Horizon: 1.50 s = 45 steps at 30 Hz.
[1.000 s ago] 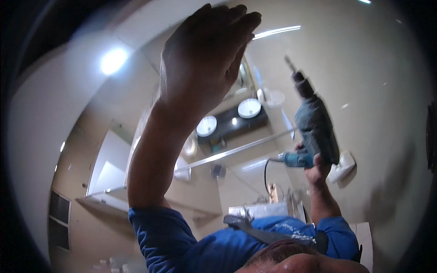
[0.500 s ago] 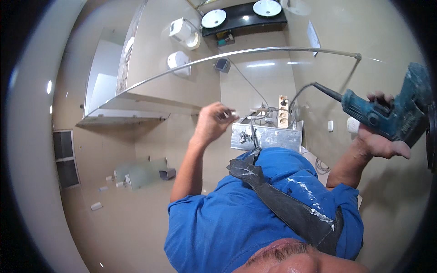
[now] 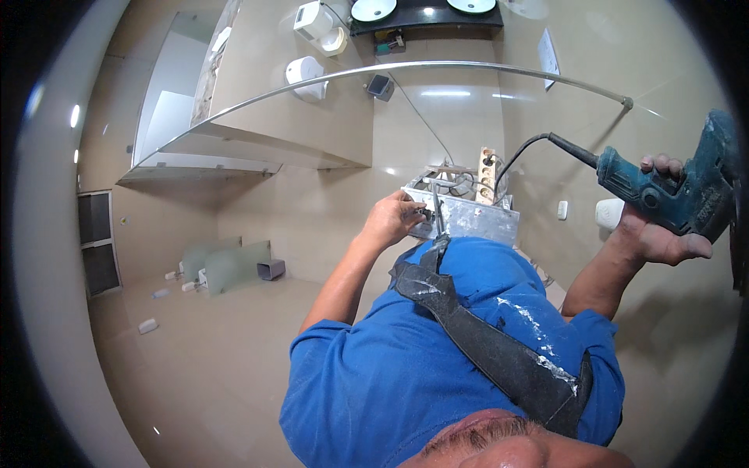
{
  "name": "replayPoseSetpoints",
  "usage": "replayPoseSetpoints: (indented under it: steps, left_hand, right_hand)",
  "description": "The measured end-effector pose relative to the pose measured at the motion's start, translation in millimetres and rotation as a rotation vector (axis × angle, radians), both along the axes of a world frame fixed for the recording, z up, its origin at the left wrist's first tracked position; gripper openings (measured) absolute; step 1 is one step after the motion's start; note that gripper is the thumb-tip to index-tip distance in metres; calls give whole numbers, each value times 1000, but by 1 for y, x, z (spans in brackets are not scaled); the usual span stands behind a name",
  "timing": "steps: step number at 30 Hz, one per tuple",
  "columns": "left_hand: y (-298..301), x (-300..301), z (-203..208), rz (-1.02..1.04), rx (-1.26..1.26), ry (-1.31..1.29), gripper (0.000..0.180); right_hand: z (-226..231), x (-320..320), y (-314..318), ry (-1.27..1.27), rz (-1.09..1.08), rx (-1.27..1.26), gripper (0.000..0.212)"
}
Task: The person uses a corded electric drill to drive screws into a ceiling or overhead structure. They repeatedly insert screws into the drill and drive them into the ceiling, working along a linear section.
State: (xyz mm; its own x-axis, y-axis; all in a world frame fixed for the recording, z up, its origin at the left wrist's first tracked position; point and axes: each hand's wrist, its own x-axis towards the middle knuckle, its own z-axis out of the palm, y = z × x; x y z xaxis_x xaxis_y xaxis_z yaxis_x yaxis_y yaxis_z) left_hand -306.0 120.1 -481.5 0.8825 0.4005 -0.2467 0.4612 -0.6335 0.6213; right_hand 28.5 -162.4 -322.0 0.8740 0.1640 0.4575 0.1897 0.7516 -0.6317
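Note:
My right hand (image 3: 663, 238) is out at the right, wrapped round the handle of a teal corded power drill (image 3: 702, 195). Its black cord (image 3: 573, 148) runs off the handle's end toward a beige power strip (image 3: 486, 178). In front of my belly is a grey metal platform (image 3: 484, 222) spattered with white. My left hand (image 3: 396, 218) is at its left end, fingertips pinched together over a small heap of dark screw-like pieces (image 3: 425, 218). Whether a piece is between the fingers is hidden. A black strap (image 3: 499, 343) crosses my blue shirt.
A curved metal rail (image 3: 437, 65) arcs across the space ahead. Beyond it are a black counter (image 3: 425, 19) with round white basins and white wall dispensers (image 3: 306, 76). A white box (image 3: 608, 213) is on the wall near my right wrist. Glass partitions (image 3: 226, 265) stand at left.
My left hand has come down and right from the air onto the heap of dark pieces on the platform. My right hand keeps the drill, slightly farther right in view.

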Motion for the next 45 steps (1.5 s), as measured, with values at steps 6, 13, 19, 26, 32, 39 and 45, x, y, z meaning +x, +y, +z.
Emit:
replayPoseSetpoints:
  steps: [6, 13, 19, 26, 32, 39, 45]
  left_hand:
    - [2, 5, -13, -68, 123, 9, 23]
    - [5, 2, -17, -9, 15, -56, 17]
    - [21, 5, -6, 183, -246, -72, 18]
    - [28, 36, 32, 457, -798, -335, 25]
    - [25, 129, 157, 232, -1139, -751, 30]
    - [-50, 229, 328, -265, -1121, -1124, 27]
    - [-99, 264, 403, -670, -1182, -1206, 40]
  right_hand:
    - [0, -7, -3, 16, 48, 88, 124]
    - [1, -12, -11, -35, 87, 85, 124]
    - [3, -15, -16, 14, -183, -102, 126]
    - [5, -22, -10, -8, -227, -174, 123]
    - [-7, -38, 4, -36, -191, -185, 97]
    - [-25, -45, 3, -353, -173, -110, 46]
    - [-18, -40, -17, -420, -231, 4, 79]
